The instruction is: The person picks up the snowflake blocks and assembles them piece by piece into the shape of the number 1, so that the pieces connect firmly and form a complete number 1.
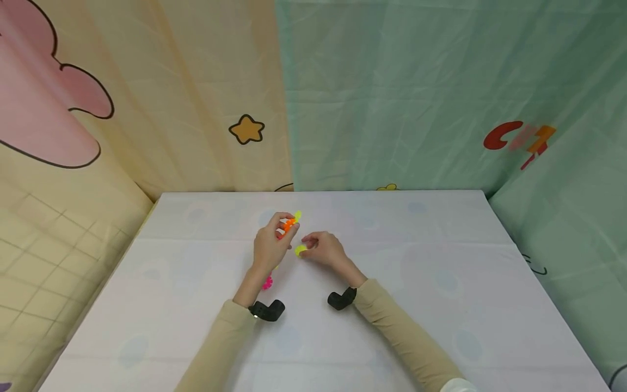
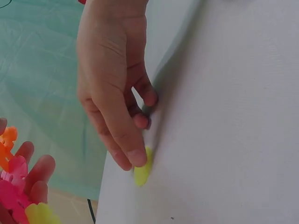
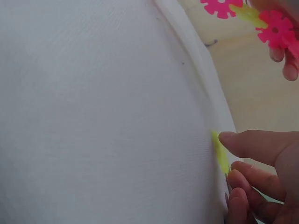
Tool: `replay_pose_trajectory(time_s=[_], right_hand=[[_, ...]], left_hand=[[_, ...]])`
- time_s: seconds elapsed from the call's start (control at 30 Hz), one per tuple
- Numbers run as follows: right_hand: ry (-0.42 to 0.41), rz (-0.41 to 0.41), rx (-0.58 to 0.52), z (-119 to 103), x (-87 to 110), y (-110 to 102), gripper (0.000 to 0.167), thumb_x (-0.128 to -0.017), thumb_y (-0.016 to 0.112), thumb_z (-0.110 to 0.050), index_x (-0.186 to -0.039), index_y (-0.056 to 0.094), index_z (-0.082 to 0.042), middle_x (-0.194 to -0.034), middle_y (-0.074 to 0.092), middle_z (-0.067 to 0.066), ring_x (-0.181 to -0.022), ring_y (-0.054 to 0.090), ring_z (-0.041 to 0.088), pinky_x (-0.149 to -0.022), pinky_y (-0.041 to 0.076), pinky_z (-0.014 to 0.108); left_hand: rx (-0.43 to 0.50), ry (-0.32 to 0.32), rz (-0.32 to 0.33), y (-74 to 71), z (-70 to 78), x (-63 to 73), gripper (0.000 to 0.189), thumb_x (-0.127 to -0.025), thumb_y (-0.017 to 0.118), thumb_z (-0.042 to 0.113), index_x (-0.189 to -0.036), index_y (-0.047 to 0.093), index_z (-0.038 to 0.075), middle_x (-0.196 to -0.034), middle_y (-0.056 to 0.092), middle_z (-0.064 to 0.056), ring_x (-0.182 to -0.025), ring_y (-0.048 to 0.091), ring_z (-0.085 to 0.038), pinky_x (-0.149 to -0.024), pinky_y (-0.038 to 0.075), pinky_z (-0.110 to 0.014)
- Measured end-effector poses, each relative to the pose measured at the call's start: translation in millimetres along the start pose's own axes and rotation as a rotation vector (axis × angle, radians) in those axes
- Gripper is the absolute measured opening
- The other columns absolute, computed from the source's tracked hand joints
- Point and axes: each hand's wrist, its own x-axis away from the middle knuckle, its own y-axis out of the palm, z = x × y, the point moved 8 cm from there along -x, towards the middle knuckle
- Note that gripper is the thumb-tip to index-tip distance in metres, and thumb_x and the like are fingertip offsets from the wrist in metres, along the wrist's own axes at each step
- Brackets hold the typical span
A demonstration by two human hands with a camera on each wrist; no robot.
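My left hand (image 1: pixel 268 249) grips a chain of notched plastic snowflake discs (image 1: pixel 289 224) above the table. The chain runs from a yellow disc at its far end through orange to pink ones, and the fingers hide its middle. In the right wrist view, a yellow disc links pink discs (image 3: pixel 275 29) near the left fingers. Beside it, my right hand (image 1: pixel 327 250) pinches a single yellow disc (image 2: pixel 141 177) between thumb and fingertips, edge toward the camera in both wrist views. That disc is apart from the chain; whether it touches the table I cannot tell.
A white cloth with pale spots covers the table (image 1: pixel 431 326). Behind stand a beige and green curtain (image 1: pixel 392 98) with printed shapes, meeting the table's far edge. Each wrist carries a black camera mount (image 1: pixel 268 310).
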Motion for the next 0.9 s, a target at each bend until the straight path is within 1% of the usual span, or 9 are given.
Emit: replay_pose_trajectory(time_s=[0.13,0.23,0.37,0.5,0.57,0.73,0.8,0.9], right_hand=[[0.003,-0.019,0.064,0,0.0,2,0.031,-0.077,0.080,-0.024,-0.104,0.074,-0.011,-0.086,0.067,0.001,-0.075,0.054,0.011,-0.063,0.040,0.021],[0.006,-0.023,0.080,0,0.4,2,0.028,-0.077,0.080,-0.024,-0.102,0.073,-0.011,-0.087,0.066,0.001,-0.075,0.053,0.012,-0.064,0.040,0.021],[0.000,-0.007,0.065,-2,2.8,-2,0.024,-0.078,0.079,-0.020,-0.097,0.070,-0.011,-0.086,0.065,0.003,-0.074,0.054,0.014,-0.064,0.041,0.023],[0.006,-0.002,0.036,-1,5.6,-4,0.019,-0.080,0.077,-0.018,-0.095,0.068,-0.011,-0.085,0.066,0.003,-0.072,0.057,0.014,-0.063,0.042,0.023],[0.009,-0.013,0.026,0,6.9,-4,0.018,-0.082,0.075,-0.018,-0.097,0.069,-0.010,-0.084,0.066,0.003,-0.071,0.057,0.013,-0.062,0.042,0.023],[0.005,-0.057,0.049,1,10.6,-2,0.023,-0.089,0.067,-0.021,-0.108,0.071,-0.008,-0.085,0.064,0.003,-0.068,0.052,0.013,-0.058,0.040,0.023],[-0.001,-0.056,0.051,1,12.2,-3,0.024,-0.090,0.064,-0.021,-0.110,0.070,-0.008,-0.084,0.064,0.003,-0.067,0.050,0.012,-0.057,0.038,0.023],[-0.006,-0.021,0.015,2,14.4,-9,0.024,-0.091,0.062,-0.020,-0.110,0.069,-0.008,-0.083,0.063,0.004,-0.064,0.050,0.012,-0.055,0.038,0.022]], left_hand=[[0.005,-0.005,-0.007,1.8,2.8,-0.6,0.026,-0.094,0.061,0.033,-0.114,0.061,0.017,-0.089,0.068,-0.010,-0.050,0.060,-0.012,-0.045,0.042,-0.024],[0.016,-0.004,-0.014,3.4,5.1,-0.3,0.026,-0.095,0.060,0.034,-0.115,0.062,0.017,-0.091,0.067,-0.010,-0.051,0.061,-0.014,-0.045,0.042,-0.024],[0.045,-0.003,-0.026,6.3,6.6,0.3,0.027,-0.095,0.060,0.034,-0.115,0.063,0.017,-0.092,0.066,-0.010,-0.052,0.064,-0.021,-0.044,0.041,-0.024],[0.063,0.003,-0.021,7.7,7.9,1.1,0.026,-0.095,0.060,0.032,-0.115,0.065,0.016,-0.092,0.066,-0.009,-0.051,0.064,-0.025,-0.040,0.040,-0.023],[0.066,0.006,-0.019,8.1,8.9,1.9,0.026,-0.095,0.061,0.031,-0.115,0.065,0.016,-0.091,0.067,-0.008,-0.050,0.064,-0.026,-0.039,0.038,-0.023],[0.068,-0.003,-0.026,10.7,9.4,3.9,0.027,-0.095,0.059,0.031,-0.116,0.065,0.014,-0.087,0.068,-0.007,-0.051,0.064,-0.028,-0.039,0.036,-0.022],[0.074,-0.010,-0.032,12.2,9.1,4.1,0.027,-0.096,0.059,0.031,-0.115,0.065,0.014,-0.085,0.069,-0.006,-0.050,0.064,-0.028,-0.039,0.035,-0.021],[0.085,-0.018,-0.039,14.2,8.7,4.0,0.026,-0.096,0.058,0.031,-0.113,0.065,0.013,-0.081,0.070,-0.005,-0.049,0.063,-0.028,-0.038,0.032,-0.021]])
